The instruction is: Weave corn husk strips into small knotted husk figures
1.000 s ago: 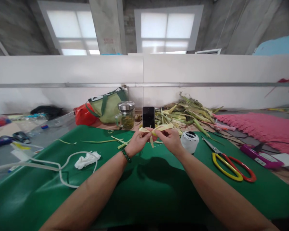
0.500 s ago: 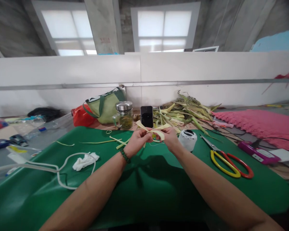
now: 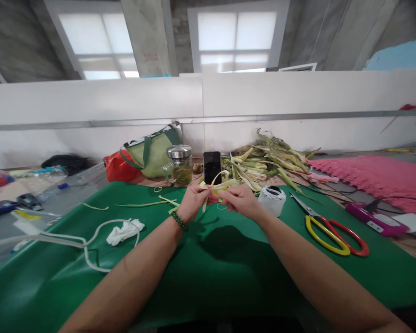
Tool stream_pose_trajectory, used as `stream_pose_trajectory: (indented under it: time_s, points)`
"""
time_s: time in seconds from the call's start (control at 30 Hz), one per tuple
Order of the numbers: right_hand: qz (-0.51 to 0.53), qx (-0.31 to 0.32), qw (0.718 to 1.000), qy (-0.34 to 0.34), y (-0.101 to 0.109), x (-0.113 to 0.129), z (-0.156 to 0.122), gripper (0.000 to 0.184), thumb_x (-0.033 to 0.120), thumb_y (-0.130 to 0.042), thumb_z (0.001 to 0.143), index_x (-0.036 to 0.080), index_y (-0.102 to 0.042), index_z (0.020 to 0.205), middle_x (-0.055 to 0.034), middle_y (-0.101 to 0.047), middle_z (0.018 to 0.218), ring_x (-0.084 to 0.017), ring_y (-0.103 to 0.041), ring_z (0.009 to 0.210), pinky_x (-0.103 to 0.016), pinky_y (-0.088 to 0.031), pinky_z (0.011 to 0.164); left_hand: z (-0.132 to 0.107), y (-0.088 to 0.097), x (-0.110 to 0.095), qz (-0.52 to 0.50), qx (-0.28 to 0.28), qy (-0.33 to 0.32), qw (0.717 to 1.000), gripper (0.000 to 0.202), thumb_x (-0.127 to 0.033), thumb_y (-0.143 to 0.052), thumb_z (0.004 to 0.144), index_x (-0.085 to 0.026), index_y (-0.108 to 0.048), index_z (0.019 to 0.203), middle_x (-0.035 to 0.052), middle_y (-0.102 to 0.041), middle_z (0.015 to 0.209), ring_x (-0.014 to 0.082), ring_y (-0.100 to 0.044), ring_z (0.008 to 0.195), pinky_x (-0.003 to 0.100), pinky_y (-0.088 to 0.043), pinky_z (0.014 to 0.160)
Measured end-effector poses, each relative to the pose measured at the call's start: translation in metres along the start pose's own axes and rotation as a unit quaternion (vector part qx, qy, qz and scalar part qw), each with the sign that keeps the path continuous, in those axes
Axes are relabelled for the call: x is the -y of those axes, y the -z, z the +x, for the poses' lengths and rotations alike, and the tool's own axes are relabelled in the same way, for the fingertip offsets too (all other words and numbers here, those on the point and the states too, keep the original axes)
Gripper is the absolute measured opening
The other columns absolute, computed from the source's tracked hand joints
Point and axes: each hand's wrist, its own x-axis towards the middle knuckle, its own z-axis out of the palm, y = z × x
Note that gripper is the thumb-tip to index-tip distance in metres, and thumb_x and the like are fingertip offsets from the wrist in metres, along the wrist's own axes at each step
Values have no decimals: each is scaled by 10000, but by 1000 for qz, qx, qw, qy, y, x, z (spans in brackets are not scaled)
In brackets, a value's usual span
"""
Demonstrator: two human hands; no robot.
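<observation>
My left hand [image 3: 191,201], with a dark green bead bracelet on the wrist, is closed in a pinch on pale corn husk strips [image 3: 225,184]. One strip curls upward and another hangs below the fingers. Close to its right, my right hand [image 3: 241,200] has its thumb and fingers pressed together by the husk; what lies between them is too small to tell. A thin pale loop of thread [image 3: 222,206] shows beneath the hands. Cut green husk strips [image 3: 142,204] lie on the green mat [image 3: 208,286] to the left.
Behind my hands stand a phone [image 3: 212,166], a lidded glass jar [image 3: 179,169] and a pile of corn husks [image 3: 273,159]. To the right are a white roll [image 3: 272,201], red-and-yellow scissors [image 3: 327,231] and a purple power strip [image 3: 376,219]. A white cable [image 3: 86,247] and crumpled tissue [image 3: 125,232] lie left.
The wide strip stretched between both hands is now gathered at my left fingers, with an end curling up. My right hand has turned over, its fingers pinched lower and nearer the left.
</observation>
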Motion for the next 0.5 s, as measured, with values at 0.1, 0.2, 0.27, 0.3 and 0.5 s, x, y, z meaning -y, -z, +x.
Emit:
stream_pose_trajectory:
  time_s: [0.1, 0.2, 0.27, 0.3, 0.5]
  points:
    - [-45, -55, 989, 128, -6, 1, -6, 248, 336, -610, 738, 172, -645, 921, 28, -544, 533, -94, -458, 447, -223, -372, 451, 1, -1, 2, 57, 45, -37, 997, 278, -371, -749, 573, -121, -633, 537, 13, -612, 495, 126, -561, 495, 243, -456, 541]
    - [-37, -8, 988, 152, -7, 0, -7, 404, 260, -568, 764, 185, -538, 1160, 18, -569, 676, -93, -493, 485, -224, -408, 469, 1, -4, 5, 113, 91, -81, 986, 235, -334, -707, 614, -128, -634, 527, -13, -571, 471, 103, -513, 481, 215, -416, 514]
    - [-49, 27, 985, 162, -4, 0, -6, 399, 251, -568, 775, 197, -535, 1169, 20, -577, 697, -90, -494, 481, -219, -408, 462, 0, -4, 8, 154, 107, -99, 977, 200, -283, -689, 627, -128, -625, 517, -15, -566, 471, 98, -495, 484, 205, -388, 502]
    - [-71, 33, 981, 180, -3, 0, -6, 368, 260, -587, 775, 203, -559, 1137, 18, -591, 702, -93, -504, 496, -221, -412, 475, 0, -4, 9, 175, 111, -106, 972, 178, -250, -686, 621, -129, -619, 509, -14, -570, 475, 98, -493, 488, 203, -378, 499]
    - [-277, -110, 904, 305, -3, -6, -5, 214, 289, -512, 891, 184, -638, 754, -40, -668, 736, -148, -608, 698, -255, -441, 641, 1, -2, 16, 250, 67, -83, 962, 196, -179, -555, 680, -145, -630, 502, 8, -617, 476, 118, -540, 465, 207, -387, 472]
